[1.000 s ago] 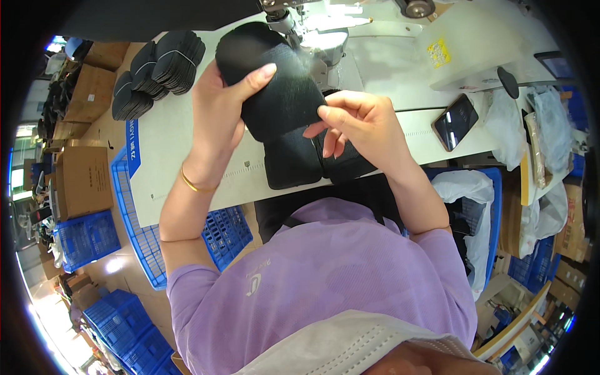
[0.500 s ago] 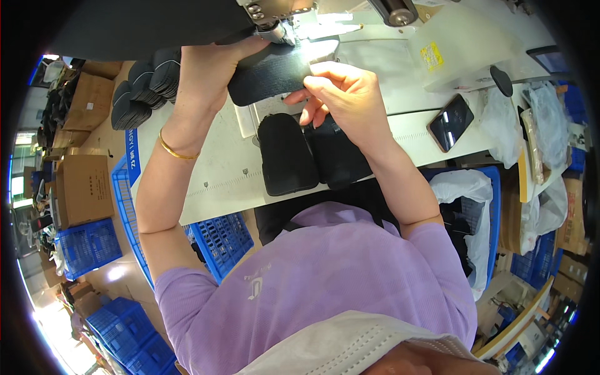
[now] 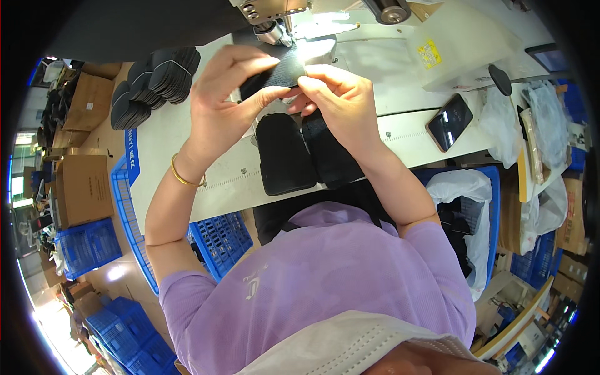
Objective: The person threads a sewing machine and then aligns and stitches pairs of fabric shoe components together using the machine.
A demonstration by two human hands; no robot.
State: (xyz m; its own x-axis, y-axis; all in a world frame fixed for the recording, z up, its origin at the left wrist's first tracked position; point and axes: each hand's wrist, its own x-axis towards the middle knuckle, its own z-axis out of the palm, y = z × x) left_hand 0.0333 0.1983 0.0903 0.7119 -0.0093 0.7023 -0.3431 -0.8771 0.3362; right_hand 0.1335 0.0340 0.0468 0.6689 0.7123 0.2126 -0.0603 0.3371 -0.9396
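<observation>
A black, rounded fabric piece (image 3: 286,72) lies under the needle area of a sewing machine (image 3: 275,19), in bright light. My right hand (image 3: 344,103) pinches its near right edge between thumb and fingers. My left hand (image 3: 222,103) is at the piece's left side, thumb and index finger spread apart. The left thumb tip meets the near edge close to my right fingers, while the other left fingers reach over the piece. Just below my hands, two stacks of black pieces, a left stack (image 3: 284,156) and a right stack (image 3: 331,153), lie side by side on the table.
Bundled black pieces (image 3: 150,81) rest at the table's left. A phone (image 3: 450,122) lies to the right, near plastic bags (image 3: 500,128). Below the table edge stand a blue crate (image 3: 222,244) and a lined blue bin (image 3: 481,231). Cardboard boxes (image 3: 86,187) stand farther left.
My left hand has come down and right from the piece's far left side, its thumb now by the near edge. My right hand keeps its pinch, shifted slightly left.
</observation>
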